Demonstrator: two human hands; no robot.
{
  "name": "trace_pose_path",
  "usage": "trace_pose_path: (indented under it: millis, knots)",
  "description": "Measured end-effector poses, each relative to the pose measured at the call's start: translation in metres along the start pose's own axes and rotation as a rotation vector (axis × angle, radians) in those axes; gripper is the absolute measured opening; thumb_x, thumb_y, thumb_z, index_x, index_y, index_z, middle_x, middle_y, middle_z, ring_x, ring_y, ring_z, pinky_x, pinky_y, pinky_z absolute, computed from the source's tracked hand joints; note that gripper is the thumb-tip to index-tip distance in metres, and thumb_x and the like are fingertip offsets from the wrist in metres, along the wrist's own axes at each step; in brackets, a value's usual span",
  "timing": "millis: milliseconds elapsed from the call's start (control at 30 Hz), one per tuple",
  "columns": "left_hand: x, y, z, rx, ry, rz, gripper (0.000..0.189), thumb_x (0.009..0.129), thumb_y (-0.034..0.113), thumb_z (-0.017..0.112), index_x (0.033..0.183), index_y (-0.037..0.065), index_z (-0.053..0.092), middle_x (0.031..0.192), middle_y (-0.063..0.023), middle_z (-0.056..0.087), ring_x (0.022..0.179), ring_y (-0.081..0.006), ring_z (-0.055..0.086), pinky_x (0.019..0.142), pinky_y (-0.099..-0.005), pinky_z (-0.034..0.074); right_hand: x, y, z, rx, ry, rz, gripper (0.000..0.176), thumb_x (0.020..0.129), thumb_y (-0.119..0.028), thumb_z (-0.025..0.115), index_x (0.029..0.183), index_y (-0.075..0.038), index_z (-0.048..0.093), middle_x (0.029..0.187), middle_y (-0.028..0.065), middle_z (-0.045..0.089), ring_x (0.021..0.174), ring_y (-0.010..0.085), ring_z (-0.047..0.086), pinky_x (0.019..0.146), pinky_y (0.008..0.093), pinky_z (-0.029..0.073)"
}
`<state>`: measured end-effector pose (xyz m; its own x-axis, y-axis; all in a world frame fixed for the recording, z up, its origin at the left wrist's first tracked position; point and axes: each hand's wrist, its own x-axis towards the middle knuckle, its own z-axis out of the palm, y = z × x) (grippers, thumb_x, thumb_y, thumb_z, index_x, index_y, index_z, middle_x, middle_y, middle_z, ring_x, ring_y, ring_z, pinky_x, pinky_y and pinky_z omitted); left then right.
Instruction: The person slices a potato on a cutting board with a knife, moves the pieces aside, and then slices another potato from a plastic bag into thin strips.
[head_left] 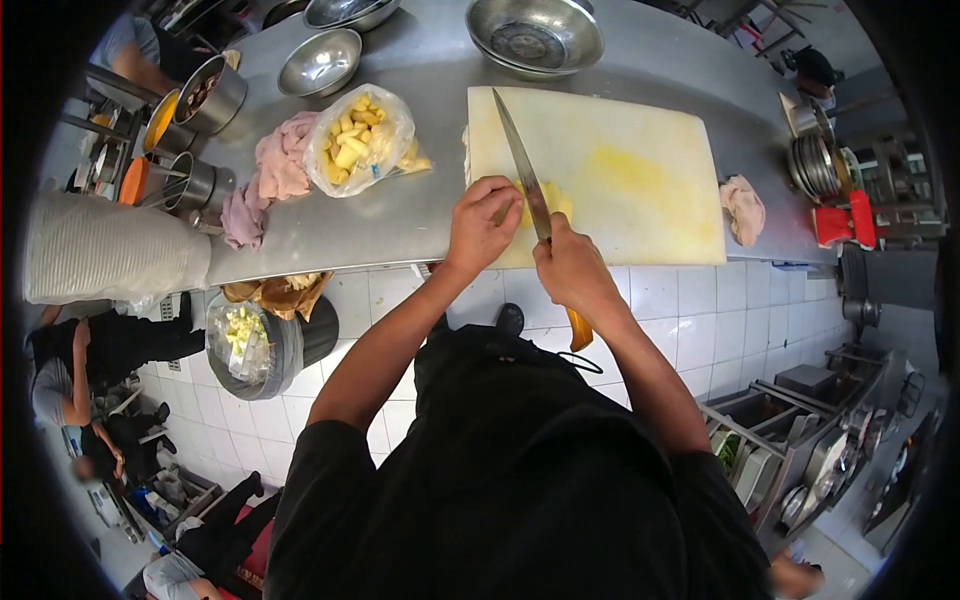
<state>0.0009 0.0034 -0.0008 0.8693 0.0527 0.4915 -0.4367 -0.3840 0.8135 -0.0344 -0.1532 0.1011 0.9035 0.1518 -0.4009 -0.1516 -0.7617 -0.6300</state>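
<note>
A long knife (524,158) lies across the left part of a white cutting board (640,130), its tip toward the far edge. My right hand (574,268) is wrapped round its handle near the board's front edge. On the other side of the blade, my left hand (485,224) is closed with its fingers curled at the board's left front; what it may hold is hidden. Something pale yellow (556,200) lies beside the blade between my hands. A yellow stain marks the middle of the board.
Left of the board are a clear bag of yellow pieces (352,140) and a pink cloth (284,158). Metal bowls (535,45) stand behind. Another cloth (742,210) and a red scale (846,220) sit right. A bin (250,350) stands below; people are at far left.
</note>
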Motion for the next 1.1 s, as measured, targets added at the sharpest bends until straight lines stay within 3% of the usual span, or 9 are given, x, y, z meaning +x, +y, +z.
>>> trace_pose_path:
  millis: [567, 667, 767, 967, 1100]
  knots:
    - [-0.001, -0.003, 0.004, 0.004, 0.006, 0.039, 0.01, 0.084, 0.003, 0.076, 0.094, 0.001, 0.074, 0.102, -0.0091, 0.07, 0.091, -0.0291, 0.07, 0.082, -0.037, 0.056, 0.003, 0.003, 0.0, 0.001, -0.029, 0.007, 0.027, 0.097, -0.013, 0.051, 0.112, 0.009, 0.049, 0.09, 0.0378, 0.068, 0.091, 0.0546, 0.067, 0.089, 0.0606, 0.051]
    - [-0.001, 0.001, 0.003, 0.001, 0.008, 0.016, 0.01, 0.084, 0.003, 0.076, 0.094, 0.001, 0.074, 0.102, -0.0093, 0.07, 0.091, -0.0294, 0.07, 0.082, -0.037, 0.056, -0.004, 0.009, 0.001, -0.059, -0.034, -0.007, 0.021, 0.1, -0.011, 0.048, 0.11, 0.008, 0.046, 0.068, 0.0228, 0.066, 0.05, 0.0333, 0.066, 0.053, 0.0458, 0.055]
    - [-0.002, -0.002, 0.005, 0.001, 0.011, 0.011, 0.01, 0.084, 0.003, 0.076, 0.094, 0.001, 0.074, 0.102, -0.0095, 0.07, 0.092, -0.0293, 0.07, 0.082, -0.0369, 0.056, 0.015, 0.015, 0.019, 0.027, -0.02, 0.015, 0.029, 0.097, -0.014, 0.052, 0.113, 0.009, 0.049, 0.092, 0.0373, 0.068, 0.095, 0.0541, 0.067, 0.09, 0.0598, 0.05]
    - [-0.002, -0.005, 0.006, -0.028, 0.007, 0.002, 0.01, 0.085, 0.003, 0.076, 0.094, 0.001, 0.074, 0.103, -0.0097, 0.07, 0.093, -0.0297, 0.069, 0.083, -0.0373, 0.056, 0.014, 0.011, 0.007, 0.056, -0.028, 0.042, 0.027, 0.098, -0.016, 0.051, 0.112, 0.007, 0.05, 0.091, 0.0362, 0.069, 0.095, 0.0534, 0.067, 0.091, 0.0593, 0.05]
    - [-0.003, -0.005, 0.004, 0.019, -0.016, 0.015, 0.012, 0.087, 0.002, 0.075, 0.099, 0.0, 0.075, 0.105, -0.0097, 0.07, 0.093, -0.0255, 0.07, 0.084, -0.0326, 0.056, -0.001, -0.002, -0.008, 0.023, 0.017, 0.03, 0.025, 0.099, -0.015, 0.05, 0.112, 0.007, 0.049, 0.09, 0.0362, 0.068, 0.094, 0.0534, 0.067, 0.09, 0.0596, 0.05]
